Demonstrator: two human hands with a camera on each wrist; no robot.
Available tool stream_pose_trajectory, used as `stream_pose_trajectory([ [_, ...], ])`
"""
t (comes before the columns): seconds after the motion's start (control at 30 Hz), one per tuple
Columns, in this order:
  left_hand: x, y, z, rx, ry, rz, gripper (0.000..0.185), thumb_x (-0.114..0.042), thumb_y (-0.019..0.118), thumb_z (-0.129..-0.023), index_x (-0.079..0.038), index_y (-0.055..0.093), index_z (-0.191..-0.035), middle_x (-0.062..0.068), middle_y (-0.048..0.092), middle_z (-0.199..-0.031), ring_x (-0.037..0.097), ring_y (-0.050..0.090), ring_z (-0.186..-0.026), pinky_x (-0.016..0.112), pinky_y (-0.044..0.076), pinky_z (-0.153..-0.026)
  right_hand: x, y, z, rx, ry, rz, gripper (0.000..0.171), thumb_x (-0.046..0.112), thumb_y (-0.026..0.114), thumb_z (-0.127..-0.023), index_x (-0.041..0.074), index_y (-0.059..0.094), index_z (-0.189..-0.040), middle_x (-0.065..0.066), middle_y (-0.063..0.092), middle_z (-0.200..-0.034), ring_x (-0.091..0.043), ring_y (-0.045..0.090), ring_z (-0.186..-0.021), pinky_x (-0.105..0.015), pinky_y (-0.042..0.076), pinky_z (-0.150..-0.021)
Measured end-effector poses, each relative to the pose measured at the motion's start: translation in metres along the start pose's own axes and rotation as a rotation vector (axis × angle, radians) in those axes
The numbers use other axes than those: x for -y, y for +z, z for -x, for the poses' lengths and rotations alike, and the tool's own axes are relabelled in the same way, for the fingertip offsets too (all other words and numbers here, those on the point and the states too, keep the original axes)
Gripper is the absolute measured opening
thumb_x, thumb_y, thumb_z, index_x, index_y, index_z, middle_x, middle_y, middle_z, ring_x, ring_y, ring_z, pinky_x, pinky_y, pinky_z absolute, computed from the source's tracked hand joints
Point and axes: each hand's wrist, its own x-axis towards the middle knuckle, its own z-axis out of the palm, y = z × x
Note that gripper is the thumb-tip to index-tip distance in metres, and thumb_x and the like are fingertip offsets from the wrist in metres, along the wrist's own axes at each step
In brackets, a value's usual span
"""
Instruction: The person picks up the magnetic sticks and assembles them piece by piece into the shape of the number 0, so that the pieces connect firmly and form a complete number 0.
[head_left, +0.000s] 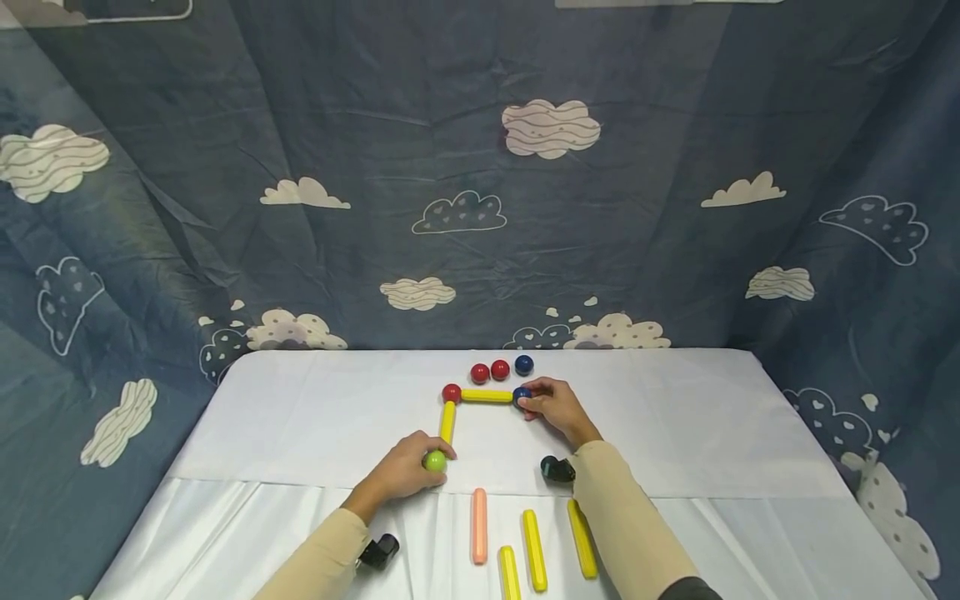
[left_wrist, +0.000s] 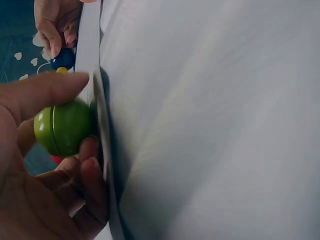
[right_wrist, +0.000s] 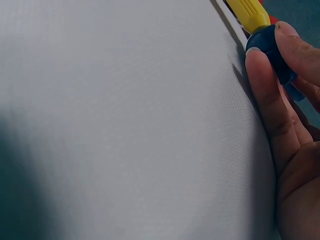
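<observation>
Head view: a white-clothed bench [head_left: 300,417] against a blue cloud-print backdrop [head_left: 480,167], carrying a half-made frame of sticks and balls. Left hand [head_left: 401,473] curled round a green ball [head_left: 434,461], grip closed on it between thumb and fingers, as confirmed in the left wrist view [left_wrist: 62,127]. Rising away from that grip, a yellow stick [head_left: 447,422] up to a red corner ball [head_left: 451,393]; from there a second yellow stick [head_left: 487,396] running across to a blue ball [head_left: 521,394]. Right hand [head_left: 555,408] pinching that blue ball, fingertips [right_wrist: 265,75] wrapped close round it, grip narrow and holding. Just beyond the right grip, three loose balls in a row: two red [head_left: 490,372] and one blue [head_left: 523,364]. Nearer the body than both grips, spare sticks lying free: one pink [head_left: 479,526] and three yellow [head_left: 534,550], partly under the right forearm. Likely trouble, as a judgement: joints looking held only at the ball ends, so a twist or pull from either grip could pop a stick off the red corner and skew the frame; a forearm dragging back could sweep the spare sticks; a nudge beyond the blue ball could send the loose balls rolling over the far edge. Nothing standing between the two grips except bare cloth inside the frame.
</observation>
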Motion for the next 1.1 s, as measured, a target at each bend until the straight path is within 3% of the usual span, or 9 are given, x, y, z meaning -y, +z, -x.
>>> stream_pose_trajectory([
  [0.6,-0.008,0.009,0.005,-0.081,0.056,-0.163,0.022,-0.016,0.07,-0.087,-0.015,0.065,-0.108,0.002,0.046,-0.096,0.013,0.046,-0.076,0.029,0.042,-0.067,-0.003,-0.002,0.0,0.03,-0.059,-0.044,0.034,0.001,0.07,-0.086,-0.006,0.061,-0.118,-0.019,0.06,-0.103,-0.016,0.062,-0.071,-0.028,0.055,-0.067],
  [0.87,-0.011,0.013,0.002,-0.096,0.013,-0.17,0.02,-0.016,0.068,-0.088,-0.016,0.06,-0.107,0.006,0.042,-0.098,0.015,0.046,-0.071,0.028,0.041,-0.061,-0.002,-0.003,0.001,0.046,-0.066,-0.056,0.036,0.002,0.071,-0.085,-0.006,0.06,-0.118,-0.018,0.06,-0.102,-0.016,0.061,-0.07,-0.028,0.055,-0.068],
  [1.1,-0.015,0.015,0.001,-0.12,-0.01,-0.146,0.025,-0.014,0.069,-0.086,-0.013,0.062,-0.11,0.009,0.044,-0.101,0.016,0.046,-0.074,0.03,0.042,-0.063,-0.006,-0.003,-0.001,0.05,-0.069,-0.065,0.035,0.001,0.071,-0.085,-0.006,0.06,-0.118,-0.018,0.06,-0.102,-0.016,0.062,-0.069,-0.027,0.055,-0.067],
])
